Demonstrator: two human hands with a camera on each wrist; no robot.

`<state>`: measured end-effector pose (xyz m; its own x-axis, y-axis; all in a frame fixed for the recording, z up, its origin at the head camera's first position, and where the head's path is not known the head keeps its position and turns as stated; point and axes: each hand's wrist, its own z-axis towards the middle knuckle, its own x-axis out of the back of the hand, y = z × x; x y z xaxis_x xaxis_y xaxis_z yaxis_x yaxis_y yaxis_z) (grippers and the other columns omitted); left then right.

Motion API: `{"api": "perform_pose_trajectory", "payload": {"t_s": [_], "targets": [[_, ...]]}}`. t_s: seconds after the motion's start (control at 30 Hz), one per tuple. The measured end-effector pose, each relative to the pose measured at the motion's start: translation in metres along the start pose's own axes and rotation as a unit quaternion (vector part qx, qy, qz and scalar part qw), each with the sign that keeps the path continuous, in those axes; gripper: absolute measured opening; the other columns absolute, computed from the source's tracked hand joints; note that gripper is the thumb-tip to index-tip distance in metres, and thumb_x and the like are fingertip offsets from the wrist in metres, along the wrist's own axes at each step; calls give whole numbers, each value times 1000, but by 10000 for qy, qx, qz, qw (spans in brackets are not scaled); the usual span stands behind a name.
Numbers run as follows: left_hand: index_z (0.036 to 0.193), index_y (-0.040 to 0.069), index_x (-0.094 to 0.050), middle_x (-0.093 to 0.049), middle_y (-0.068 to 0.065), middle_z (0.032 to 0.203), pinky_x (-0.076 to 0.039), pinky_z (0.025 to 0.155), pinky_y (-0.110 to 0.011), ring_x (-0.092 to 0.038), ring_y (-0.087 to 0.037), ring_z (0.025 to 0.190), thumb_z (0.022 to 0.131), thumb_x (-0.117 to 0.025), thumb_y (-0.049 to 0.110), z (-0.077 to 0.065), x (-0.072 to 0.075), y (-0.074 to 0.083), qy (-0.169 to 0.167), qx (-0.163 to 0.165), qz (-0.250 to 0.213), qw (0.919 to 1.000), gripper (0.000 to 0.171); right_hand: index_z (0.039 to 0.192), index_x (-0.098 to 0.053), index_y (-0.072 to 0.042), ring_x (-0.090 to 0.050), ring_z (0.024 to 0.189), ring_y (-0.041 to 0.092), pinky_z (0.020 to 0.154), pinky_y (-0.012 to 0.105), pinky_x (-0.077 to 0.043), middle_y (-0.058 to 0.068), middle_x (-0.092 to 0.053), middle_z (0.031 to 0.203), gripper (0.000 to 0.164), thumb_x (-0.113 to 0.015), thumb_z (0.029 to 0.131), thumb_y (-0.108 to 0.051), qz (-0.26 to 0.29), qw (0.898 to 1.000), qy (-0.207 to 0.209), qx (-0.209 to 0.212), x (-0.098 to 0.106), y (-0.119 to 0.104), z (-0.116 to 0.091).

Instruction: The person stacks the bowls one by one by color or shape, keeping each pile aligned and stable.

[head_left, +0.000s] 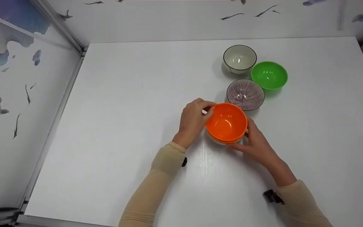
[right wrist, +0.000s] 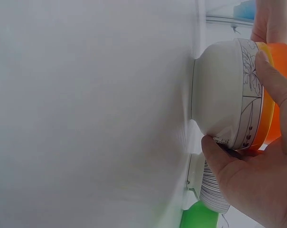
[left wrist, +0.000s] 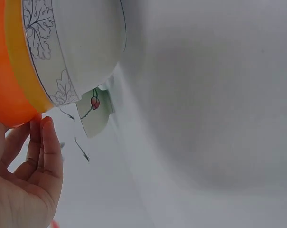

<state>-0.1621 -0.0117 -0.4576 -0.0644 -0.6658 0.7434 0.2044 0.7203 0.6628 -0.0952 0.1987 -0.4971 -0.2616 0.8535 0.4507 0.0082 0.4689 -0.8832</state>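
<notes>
An orange bowl [head_left: 226, 123] sits nested on top of a white bowl with a dark leaf pattern [right wrist: 217, 85]; a yellow-orange band [right wrist: 266, 107] shows between the two. At the upper left of the stack, my left hand [head_left: 195, 116] pinches the orange rim between thumb and fingers. My right hand [head_left: 258, 143] grips the stack from the lower right, with fingers spread around the white bowl's side near its rim. Directly behind the stack stands a purple-striped bowl [head_left: 246, 94], overlapped by the orange rim in the head view.
Farther back are a bright green bowl [head_left: 269, 75] and a pale bowl with a dark rim [head_left: 239, 58], close together with the striped one. White panels with fish and ink prints border the white table [head_left: 121, 110] at the back and left.
</notes>
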Motion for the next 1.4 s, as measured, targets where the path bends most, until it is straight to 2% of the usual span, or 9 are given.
{"api": "perform_pose_trajectory", "payload": {"t_s": [0.23, 0.67, 1.4], "targets": [[109, 16, -79, -71, -1, 96, -60, 79, -18, -71, -16, 92, 96, -67, 23, -1, -4, -1, 75, -148, 70, 9998, 18, 157, -19, -8, -35, 146, 34, 114, 58, -41, 11, -33, 160, 107, -88, 76, -18, 55, 9999, 23, 122, 0, 1, 0], [111, 17, -78, -68, 0, 99, -59, 81, -17, -69, -14, 94, 96, -67, 23, -1, -7, -1, 79, -105, 172, 9998, 19, 157, -20, -11, -35, 146, 33, 113, 58, -41, 8, -34, 159, 108, -89, 74, -19, 132, 9996, 44, 242, -1, 3, 1], [111, 18, -78, -64, 0, 96, -57, 80, -15, -62, -12, 88, 97, -67, 25, -3, -13, -1, 218, -69, 403, 9989, 20, 157, -19, -10, -35, 146, 35, 112, 58, -42, 10, -33, 160, 108, -89, 75, -23, 111, 9999, -8, 122, 0, 1, 0]]}}
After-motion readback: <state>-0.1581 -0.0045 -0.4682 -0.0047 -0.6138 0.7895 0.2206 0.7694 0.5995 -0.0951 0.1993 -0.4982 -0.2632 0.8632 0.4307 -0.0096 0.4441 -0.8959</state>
